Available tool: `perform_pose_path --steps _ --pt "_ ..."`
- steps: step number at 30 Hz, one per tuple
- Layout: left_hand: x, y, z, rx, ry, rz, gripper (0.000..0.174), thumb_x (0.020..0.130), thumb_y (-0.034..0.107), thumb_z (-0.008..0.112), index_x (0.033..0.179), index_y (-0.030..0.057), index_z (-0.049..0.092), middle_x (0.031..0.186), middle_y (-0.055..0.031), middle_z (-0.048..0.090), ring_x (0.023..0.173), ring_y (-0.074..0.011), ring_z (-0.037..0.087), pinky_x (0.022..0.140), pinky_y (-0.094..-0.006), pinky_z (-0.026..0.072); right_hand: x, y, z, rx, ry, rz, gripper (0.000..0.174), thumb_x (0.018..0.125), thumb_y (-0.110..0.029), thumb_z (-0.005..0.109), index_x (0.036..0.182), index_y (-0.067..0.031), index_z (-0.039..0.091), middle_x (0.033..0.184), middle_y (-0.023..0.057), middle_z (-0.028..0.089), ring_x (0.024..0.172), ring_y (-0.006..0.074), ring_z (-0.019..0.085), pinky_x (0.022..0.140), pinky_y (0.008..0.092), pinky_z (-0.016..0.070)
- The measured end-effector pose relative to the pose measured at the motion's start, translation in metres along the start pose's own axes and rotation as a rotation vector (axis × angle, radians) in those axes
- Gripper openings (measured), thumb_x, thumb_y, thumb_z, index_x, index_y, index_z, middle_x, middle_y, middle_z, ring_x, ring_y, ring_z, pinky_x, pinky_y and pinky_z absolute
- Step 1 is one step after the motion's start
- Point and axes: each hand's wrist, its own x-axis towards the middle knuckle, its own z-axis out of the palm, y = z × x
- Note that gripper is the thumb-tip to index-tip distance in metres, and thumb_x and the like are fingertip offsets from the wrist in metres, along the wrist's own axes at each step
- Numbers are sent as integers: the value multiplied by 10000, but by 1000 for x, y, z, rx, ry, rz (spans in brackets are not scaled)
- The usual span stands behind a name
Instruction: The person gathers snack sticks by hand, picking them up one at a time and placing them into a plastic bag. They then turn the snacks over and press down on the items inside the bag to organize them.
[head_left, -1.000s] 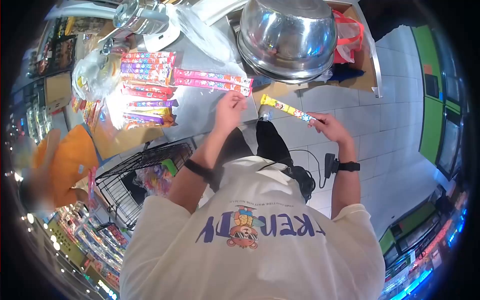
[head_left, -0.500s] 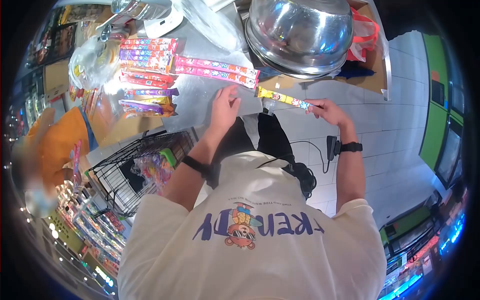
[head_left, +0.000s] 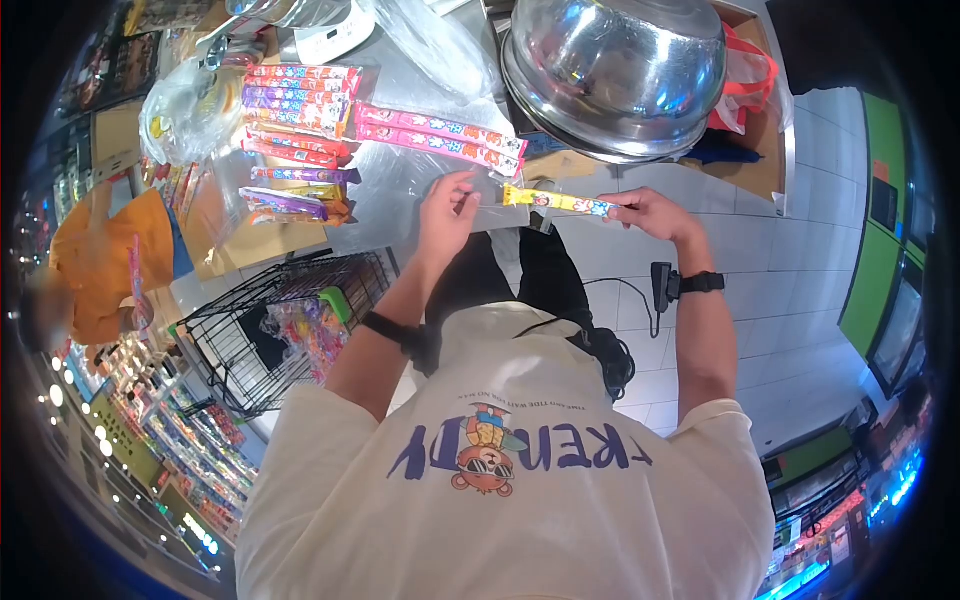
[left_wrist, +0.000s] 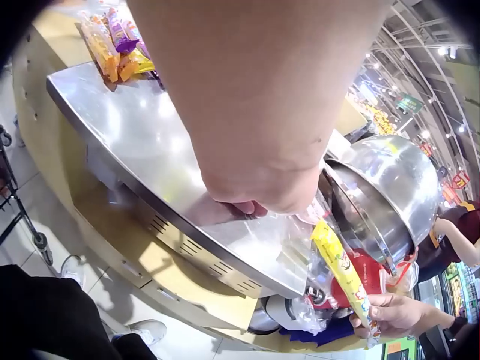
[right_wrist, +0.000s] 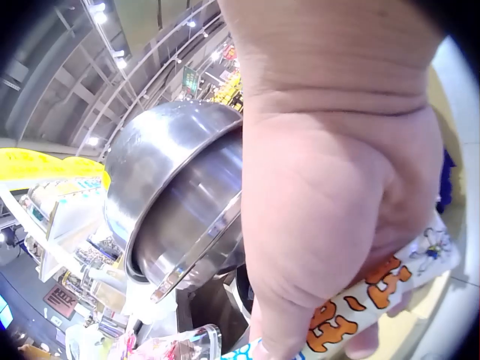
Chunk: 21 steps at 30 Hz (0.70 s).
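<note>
My right hand (head_left: 650, 213) pinches one end of a long yellow packet (head_left: 555, 200) beyond the table's front edge. The packet lies nearly level, its free end pointing toward my left hand (head_left: 447, 215), which has loosely bent fingers, holds nothing and is over the metal tabletop (head_left: 385, 195). Just above that hand lie two long pink packets (head_left: 435, 140) side by side. In the left wrist view the yellow packet (left_wrist: 341, 270) slants down to the right hand (left_wrist: 397, 315). The right wrist view shows fingers around the packet's printed wrapper (right_wrist: 360, 304).
Rows of colourful packets (head_left: 295, 100) lie at the table's left beside a clear plastic bag (head_left: 185, 115). Large metal bowls (head_left: 620, 75) stand at the back right, near a red-handled bag (head_left: 745, 80). A wire cart (head_left: 225, 350) stands below the table's left side.
The yellow packet has swung to a more level angle, and its free end has come closer to my left hand. The left hand has shifted slightly left; the table's contents appear farther right in view.
</note>
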Motion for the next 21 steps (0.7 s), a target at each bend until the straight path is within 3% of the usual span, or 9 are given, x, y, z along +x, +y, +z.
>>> perform_pose_path --steps 7,9,13,15,18,21 --pt "1 -10 0 -136 15 -71 324 916 3 675 1232 42 614 1021 -51 588 824 -67 592 709 -213 493 13 5 -2 6 49 19 380 1001 -212 601 1370 -126 619 951 -20 700 793 88 537 709 267 485" --pt "1 -3 2 -63 42 -30 309 862 4 712 1164 29 649 1004 -91 627 755 -123 641 681 -256 530 7 9 -6 6 61 23 378 994 -218 601 1362 -136 628 940 -24 696 771 91 529 695 269 481" --pt "-5 18 1 5 35 35 300 835 30 748 1124 40 670 982 -91 623 725 -153 641 669 -284 534 0 8 -4 10 52 66 369 1006 -229 587 1362 -141 631 943 -22 704 736 97 519 702 262 482" --pt "-8 25 1 225 -42 262 311 794 102 811 1085 81 702 986 -74 627 680 -151 600 689 -281 516 -1 6 -2 22 47 55 369 1012 -238 582 1363 -137 629 942 -22 705 721 96 515 701 260 483" --pt "-12 38 9 354 -36 393 249 774 174 834 972 73 722 901 -51 642 655 -201 621 654 -313 521 -2 8 3 172 0 105 371 1022 -251 572 1368 -124 623 946 -23 703 696 88 506 683 255 476" --pt "-14 47 25 368 3 243 246 774 286 835 859 85 721 802 -26 645 643 -227 645 623 -346 521 -7 12 5 187 0 152 387 1033 -267 568 1388 -116 602 948 -30 701 680 66 503 633 234 456"
